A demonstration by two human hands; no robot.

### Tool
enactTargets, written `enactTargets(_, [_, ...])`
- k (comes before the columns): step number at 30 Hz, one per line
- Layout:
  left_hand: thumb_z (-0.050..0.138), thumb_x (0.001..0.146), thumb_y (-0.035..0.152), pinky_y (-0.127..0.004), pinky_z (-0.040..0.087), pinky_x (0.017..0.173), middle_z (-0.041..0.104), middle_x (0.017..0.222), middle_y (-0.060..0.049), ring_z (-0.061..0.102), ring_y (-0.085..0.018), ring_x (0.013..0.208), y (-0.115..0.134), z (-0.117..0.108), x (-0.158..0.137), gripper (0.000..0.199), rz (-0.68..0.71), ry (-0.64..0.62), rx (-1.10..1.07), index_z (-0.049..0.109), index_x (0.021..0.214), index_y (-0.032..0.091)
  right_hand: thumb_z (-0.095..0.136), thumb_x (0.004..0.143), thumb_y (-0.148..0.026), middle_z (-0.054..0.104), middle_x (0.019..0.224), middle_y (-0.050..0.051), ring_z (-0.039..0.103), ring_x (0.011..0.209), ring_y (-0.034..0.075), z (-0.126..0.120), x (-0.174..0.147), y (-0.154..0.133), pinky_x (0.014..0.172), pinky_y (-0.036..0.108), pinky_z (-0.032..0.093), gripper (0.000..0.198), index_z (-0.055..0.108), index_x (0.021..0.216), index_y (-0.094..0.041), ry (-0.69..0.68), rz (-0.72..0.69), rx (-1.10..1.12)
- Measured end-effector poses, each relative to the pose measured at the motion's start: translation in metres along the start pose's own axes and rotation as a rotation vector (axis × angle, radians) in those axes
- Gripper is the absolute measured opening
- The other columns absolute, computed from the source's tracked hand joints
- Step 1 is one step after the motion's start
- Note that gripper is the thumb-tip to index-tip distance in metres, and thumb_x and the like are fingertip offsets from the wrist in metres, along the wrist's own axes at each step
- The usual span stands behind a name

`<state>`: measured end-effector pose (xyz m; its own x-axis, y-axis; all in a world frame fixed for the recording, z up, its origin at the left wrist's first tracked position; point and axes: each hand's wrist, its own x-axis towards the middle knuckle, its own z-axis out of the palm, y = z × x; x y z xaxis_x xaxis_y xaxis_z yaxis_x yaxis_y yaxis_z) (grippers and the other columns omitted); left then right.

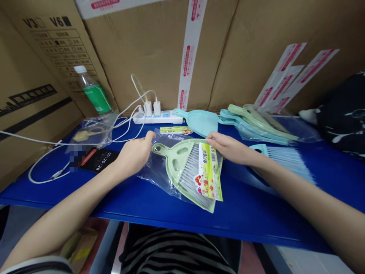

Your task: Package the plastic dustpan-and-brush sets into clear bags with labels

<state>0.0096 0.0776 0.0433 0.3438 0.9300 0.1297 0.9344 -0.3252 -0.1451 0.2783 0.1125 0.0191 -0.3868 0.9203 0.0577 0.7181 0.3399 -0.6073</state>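
Watching remotely through the head camera, I take the green dustpan-and-brush set (186, 167) as my clock centre: it lies mid-table, with a clear bag (156, 175) around its left side; I cannot tell whether any of it is inside. At 10 o'clock the left hand (134, 156) is curled, apparently pinching the bag near the handle loop. At 2 o'clock the right hand (226, 146) grasps the pan's far edge between thumb and fingers. My worries: the film looks thin, so an uneven pull between the 2 hands could tear it, or snag it on the loop. The printed card (210, 171) lies over the bristles at 4 o'clock and could slide off if the pan tilts. At 9 o'clock, a careless left elbow could nudge the phone (99, 160).
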Motion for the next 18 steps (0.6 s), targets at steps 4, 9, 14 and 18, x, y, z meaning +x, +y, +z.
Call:
enactTargets(4, [0.036,0.085,0.011,-0.028,0.044,0.056,0.07,0.082,-0.006,0.066,-0.019,0.065,-0.007,0.005,0.003,0.029,0.035,0.06,-0.088,0.044,0.112,0.013,0.033,0.085,-0.037,0.055,0.069,0.001,0.051,0.064,0.018,0.002,0.002,0.002,0.058,0.03,0.041,0.018,0.041,0.076,-0.024,0.028,-0.023,0.003])
enactTargets(9, [0.046,0.078,0.009,-0.024,0.041,0.053,0.07,0.084,-0.003,0.061,-0.013,0.054,-0.015,0.008,0.008,0.031,0.029,0.086,-0.247,0.045,0.107,0.016,0.034,0.085,-0.04,0.056,0.071,0.002,0.051,0.065,0.017,0.002,0.002,0.003,0.056,0.03,0.042,0.021,0.044,0.078,-0.024,0.013,-0.036,0.044])
enactTargets(14, [0.053,0.082,0.022,-0.025,0.041,0.054,0.069,0.071,-0.001,0.062,-0.015,0.055,-0.016,0.008,0.011,0.024,-0.011,0.039,-0.298,0.046,0.105,0.016,0.038,0.083,-0.042,0.055,0.076,0.002,0.046,0.056,0.013,0.003,0.001,0.0,0.044,0.026,0.036,0.022,0.047,0.082,-0.022,-0.026,0.035,0.141])
enactTargets(18, [0.046,0.086,0.021,-0.025,0.042,0.054,0.068,0.068,-0.001,0.059,-0.013,0.049,-0.015,0.009,0.012,0.023,-0.017,-0.02,-0.363,0.044,0.108,0.014,0.043,0.083,-0.038,0.054,0.077,0.002,0.045,0.055,0.012,0.003,0.0,-0.007,0.043,0.024,0.036,0.019,0.049,0.088,-0.02,-0.063,0.117,0.291])
